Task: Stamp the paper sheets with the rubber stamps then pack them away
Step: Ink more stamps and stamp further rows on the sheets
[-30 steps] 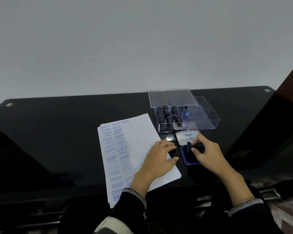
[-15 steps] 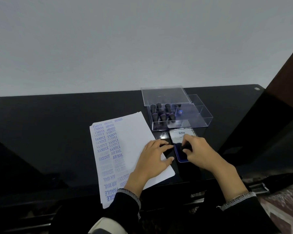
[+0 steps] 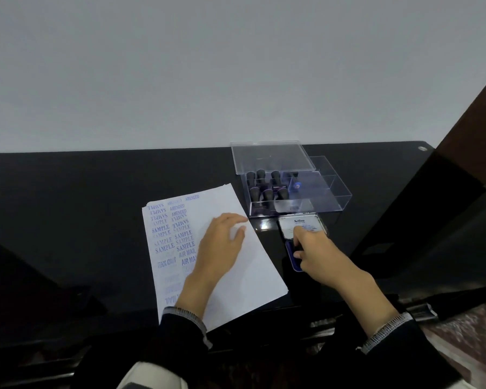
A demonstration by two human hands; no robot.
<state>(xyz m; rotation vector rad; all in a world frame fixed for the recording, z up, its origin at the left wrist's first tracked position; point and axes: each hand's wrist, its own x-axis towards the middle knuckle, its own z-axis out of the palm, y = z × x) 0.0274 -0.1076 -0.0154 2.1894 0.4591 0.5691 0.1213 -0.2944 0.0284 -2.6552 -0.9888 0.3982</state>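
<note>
Paper sheets (image 3: 253,265) left of ink pad (image 3: 293,255), stamp box (image 3: 320,203) behind.

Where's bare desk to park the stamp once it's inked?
Widest bare stretch: dark desk left of the paper sheets, back to the wall. Another lies right of the clear box. Crowded: the strip between sheets and ink pad, where the right hand grips a stamp; the left hand rests on the sheets.
</note>
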